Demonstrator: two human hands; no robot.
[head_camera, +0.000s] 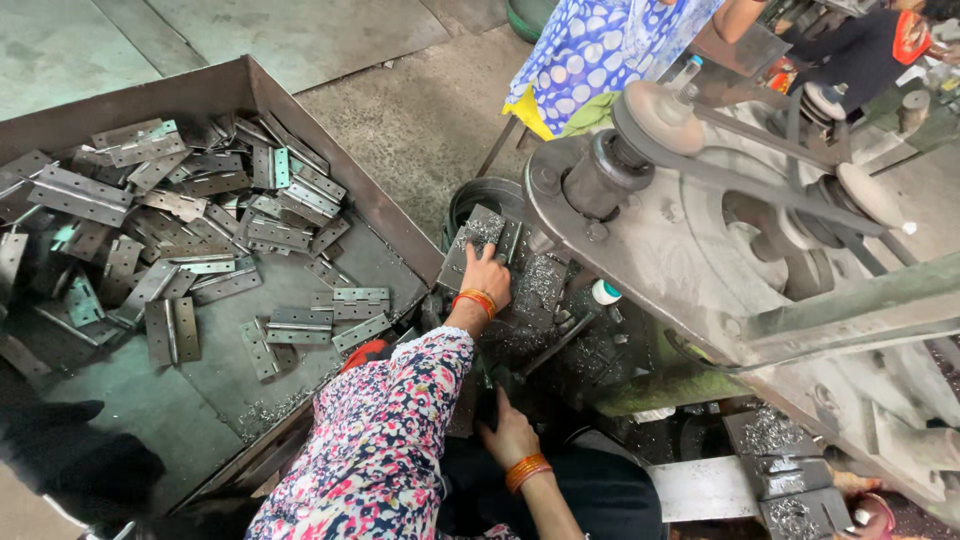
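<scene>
My left hand (487, 276) presses a hinge plate (484, 232) under the machine (700, 250), grip flat; right hand (508, 432) grasps a lever; many hinges (200, 230) remain in the tray (380, 215).

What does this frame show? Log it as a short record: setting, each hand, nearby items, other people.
setting: metal workshop, belt-driven machine on the right
left hand: flat on a hinge on the machine bed, among metal shavings
right hand: low by the machine base; what it grips cannot be told
tray: on the left, holds many loose metal hinges
other people: a person in blue spotted cloth at top
</scene>
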